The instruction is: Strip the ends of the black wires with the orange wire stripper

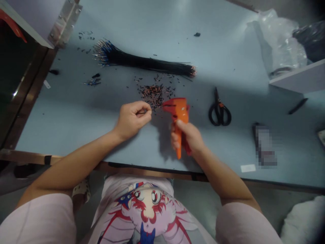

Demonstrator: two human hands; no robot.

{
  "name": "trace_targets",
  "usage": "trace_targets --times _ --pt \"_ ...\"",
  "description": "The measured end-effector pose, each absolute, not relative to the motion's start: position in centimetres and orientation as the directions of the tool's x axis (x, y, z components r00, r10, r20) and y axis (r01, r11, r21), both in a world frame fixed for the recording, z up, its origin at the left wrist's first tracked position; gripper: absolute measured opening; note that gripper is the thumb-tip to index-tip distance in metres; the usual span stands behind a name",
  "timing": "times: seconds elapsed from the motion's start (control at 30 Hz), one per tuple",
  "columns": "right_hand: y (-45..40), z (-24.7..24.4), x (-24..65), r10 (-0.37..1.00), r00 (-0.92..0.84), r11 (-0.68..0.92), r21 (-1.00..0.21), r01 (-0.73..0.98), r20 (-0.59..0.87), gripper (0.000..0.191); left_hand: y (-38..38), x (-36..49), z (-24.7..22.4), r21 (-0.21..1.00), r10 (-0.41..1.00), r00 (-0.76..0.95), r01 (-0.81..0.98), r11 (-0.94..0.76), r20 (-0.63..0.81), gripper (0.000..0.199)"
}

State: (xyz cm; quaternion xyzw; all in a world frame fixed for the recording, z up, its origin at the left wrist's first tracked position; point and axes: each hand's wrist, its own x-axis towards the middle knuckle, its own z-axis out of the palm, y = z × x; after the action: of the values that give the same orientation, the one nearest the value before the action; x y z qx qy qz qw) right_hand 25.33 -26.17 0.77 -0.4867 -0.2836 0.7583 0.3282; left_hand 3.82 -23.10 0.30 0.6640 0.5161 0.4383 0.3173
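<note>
My right hand point(188, 135) is wrapped round the handle of an orange-red wire stripper point(180, 110), its jaw end pointing left. Just left of that tool, my left hand point(134, 118) is closed in a pinch; a thin dark wire seems to be in it, though too small to make out surely. Beyond both hands lies a heap of small black and copper-coloured scraps point(152, 95). Behind the heap stretches a long bundle of black wires point(147, 62), with blue and metal ends at the left and bare copper ends at the right.
Black-handled scissors point(220, 113) lie right of the tool. Farther right are a blurred dark object point(265, 145), a white label point(248, 168) and a black pen-like item point(298, 106). Clear plastic bags point(284, 44) sit at the back right. A few blue-ended pieces point(93, 81) lie at the left.
</note>
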Motion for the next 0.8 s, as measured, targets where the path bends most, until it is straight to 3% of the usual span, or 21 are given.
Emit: trace_targets --times 0.1,0.4,0.53,0.8 --pt "-25.0 1.5 26.5 0.826 -0.160 -0.562 -0.767 -0.310 -0.540 0.040 -22.5 3.0 0.6 0.901 0.966 -0.024 0.366 -0.233 0.259 0.004" --pt "-25.6 1.5 26.6 0.741 -0.326 -0.655 -0.740 -0.154 -0.587 0.036 -22.0 3.3 -0.2 0.968 0.988 -0.008 0.201 -0.149 0.153 0.008" --pt "-25.2 1.6 27.0 0.754 -0.333 -0.643 -0.739 -0.198 -0.567 0.033 -22.2 3.6 -0.7 0.991 0.998 0.059 0.131 -0.004 -0.004 0.012" --pt "-24.5 0.0 27.3 0.808 -0.337 -0.575 -0.771 -0.274 -0.483 0.047 -22.5 3.8 -1.0 0.959 0.914 0.296 0.136 0.247 -0.277 0.018"
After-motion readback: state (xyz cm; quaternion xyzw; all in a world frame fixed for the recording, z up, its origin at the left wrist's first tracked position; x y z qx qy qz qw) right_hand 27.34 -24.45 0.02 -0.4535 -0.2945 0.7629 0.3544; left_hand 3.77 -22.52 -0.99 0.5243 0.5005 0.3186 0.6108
